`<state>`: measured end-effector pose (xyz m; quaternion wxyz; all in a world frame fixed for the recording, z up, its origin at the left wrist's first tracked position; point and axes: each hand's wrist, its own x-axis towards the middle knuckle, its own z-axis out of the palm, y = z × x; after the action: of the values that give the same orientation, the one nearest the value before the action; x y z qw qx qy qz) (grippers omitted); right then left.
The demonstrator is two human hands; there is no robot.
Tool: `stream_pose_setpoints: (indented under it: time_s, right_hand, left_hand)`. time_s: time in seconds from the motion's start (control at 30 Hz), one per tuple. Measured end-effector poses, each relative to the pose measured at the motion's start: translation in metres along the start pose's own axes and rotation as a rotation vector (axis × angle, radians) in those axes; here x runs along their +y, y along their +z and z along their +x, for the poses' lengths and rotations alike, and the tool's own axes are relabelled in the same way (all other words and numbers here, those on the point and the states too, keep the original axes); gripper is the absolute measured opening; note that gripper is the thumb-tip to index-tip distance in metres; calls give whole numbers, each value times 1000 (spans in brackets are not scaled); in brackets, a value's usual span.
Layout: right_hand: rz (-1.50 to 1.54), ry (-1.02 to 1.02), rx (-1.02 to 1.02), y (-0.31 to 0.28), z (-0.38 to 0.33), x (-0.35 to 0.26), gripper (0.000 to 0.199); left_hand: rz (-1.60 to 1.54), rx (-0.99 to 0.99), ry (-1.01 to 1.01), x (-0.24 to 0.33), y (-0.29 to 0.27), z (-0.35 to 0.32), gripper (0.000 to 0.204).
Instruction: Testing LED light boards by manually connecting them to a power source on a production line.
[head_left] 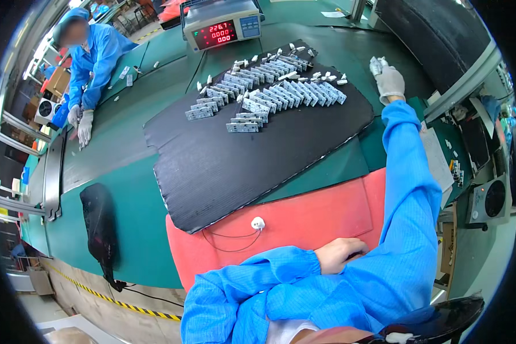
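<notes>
My right arm reaches far forward, and its gloved hand (pixel 390 83) is closed at the right end of the green bench. Small white pieces (pixel 377 65) show at its fingertips, too small to make out well. Bare and ungloved, my left hand (pixel 339 255) lies curled against my right sleeve, low in front of me; its fingertips are hidden. Left of the right hand, a black board (pixel 229 172) bears slanted rows of grey perforated blocks (pixel 295 94) standing on edge. Loose white pieces (pixel 327 77) lie around those rows.
A digital scale (pixel 221 26) with a lit red display stands behind the board. Under the board's near edge is a red mat (pixel 304 215) with a white round plug-like piece (pixel 258 223) on a thin cord. A black bag (pixel 100 229) lies left. Across the bench a co-worker (pixel 94 63) in blue handles something.
</notes>
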<state>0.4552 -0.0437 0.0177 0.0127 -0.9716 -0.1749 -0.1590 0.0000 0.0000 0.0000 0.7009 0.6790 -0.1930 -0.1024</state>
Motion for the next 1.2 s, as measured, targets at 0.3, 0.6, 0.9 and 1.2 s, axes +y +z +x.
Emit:
stream_pose_setpoints:
  time_s: [0.3,0.6,0.9,1.2]
  right_hand:
    - [1260,-23,283,-105,-96,-5,44]
    - [1943,333,-809,-207,-258,-130,40]
    - [1786,262,-1216,-172,-294,-170,50]
    - [1558,-104,-964,-158,-298,-162,60]
  left_hand:
    - [253,-1,150,-10,7,-2,17]
    - [738,534,708,69,-14,-74,19]
    - [673,780,-41,71,-97,-134,20]
    - [319,885,-95,48,-108,-138,15]
